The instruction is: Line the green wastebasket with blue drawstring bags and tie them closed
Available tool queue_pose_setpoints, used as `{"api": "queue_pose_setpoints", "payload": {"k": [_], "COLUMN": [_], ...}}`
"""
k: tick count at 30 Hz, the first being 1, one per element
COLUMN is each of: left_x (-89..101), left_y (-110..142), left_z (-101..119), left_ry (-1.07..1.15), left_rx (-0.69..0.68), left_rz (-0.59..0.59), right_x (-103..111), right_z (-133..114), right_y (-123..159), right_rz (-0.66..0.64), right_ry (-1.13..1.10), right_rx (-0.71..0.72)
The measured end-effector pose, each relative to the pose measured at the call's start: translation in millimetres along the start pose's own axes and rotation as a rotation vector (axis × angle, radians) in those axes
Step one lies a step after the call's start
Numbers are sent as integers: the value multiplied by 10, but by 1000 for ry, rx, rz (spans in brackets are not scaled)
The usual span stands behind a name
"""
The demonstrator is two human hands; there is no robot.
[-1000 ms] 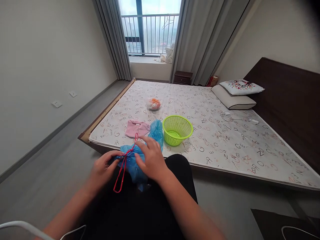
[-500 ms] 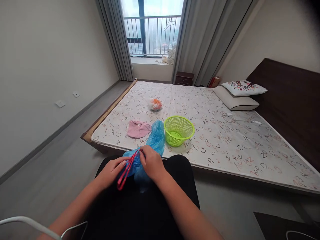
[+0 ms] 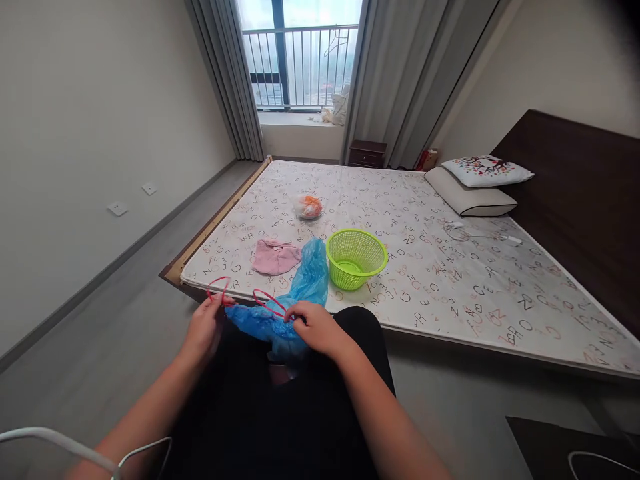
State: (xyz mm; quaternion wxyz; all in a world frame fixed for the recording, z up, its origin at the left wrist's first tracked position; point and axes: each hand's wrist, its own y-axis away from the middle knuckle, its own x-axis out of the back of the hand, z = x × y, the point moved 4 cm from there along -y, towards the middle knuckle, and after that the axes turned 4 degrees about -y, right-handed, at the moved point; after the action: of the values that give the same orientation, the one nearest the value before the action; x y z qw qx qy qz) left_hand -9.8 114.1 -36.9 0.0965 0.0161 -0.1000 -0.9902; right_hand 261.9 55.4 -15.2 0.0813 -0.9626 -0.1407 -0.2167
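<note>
A blue plastic bag (image 3: 311,273) with a red drawstring (image 3: 270,303) stretches from the bed's near edge down over my lap. My left hand (image 3: 203,328) is closed on the left end of the bag's mouth, where a loop of the drawstring sticks up. On the other end, my right hand (image 3: 316,327) pinches the bag's edge together with the drawstring. Just right of the bag stands a light green plastic basket (image 3: 356,260), with nothing visible inside. A folded pink cloth (image 3: 276,257) lies to the bag's left.
Farther back on the mattress (image 3: 440,267) sits a knotted clear and orange plastic bag (image 3: 309,207). Pillows (image 3: 480,183) and a white cable (image 3: 467,233) are at the right. The bed's wooden frame (image 3: 213,230) edges the left side. A white cable (image 3: 60,437) crosses the lower left.
My left hand has moved left and up, away from my right hand, pulling the bag's mouth wide. The drawstring, earlier bunched and hanging, now stands in two spread loops.
</note>
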Motion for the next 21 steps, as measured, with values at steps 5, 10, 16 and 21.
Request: {"api": "queue_pose_setpoints", "payload": {"k": [5,10,16,21], "left_x": [-14,-12,-125,-359], "left_y": [74,198,422,714], "left_z": [98,256,477,681], "left_ry": [300,305,173,-41], "left_rx": [109,122,87,57], "left_rz": [-50,-233,-468,-584], "right_x": [17,41,19,-515], "right_z": [197,334,-78,-292], "right_y": [62,100,95,-7], "right_rz": [-69,-88,7,-95], "right_ry": [277,489,397,222], "right_rx": [-200,-296,68,179]}}
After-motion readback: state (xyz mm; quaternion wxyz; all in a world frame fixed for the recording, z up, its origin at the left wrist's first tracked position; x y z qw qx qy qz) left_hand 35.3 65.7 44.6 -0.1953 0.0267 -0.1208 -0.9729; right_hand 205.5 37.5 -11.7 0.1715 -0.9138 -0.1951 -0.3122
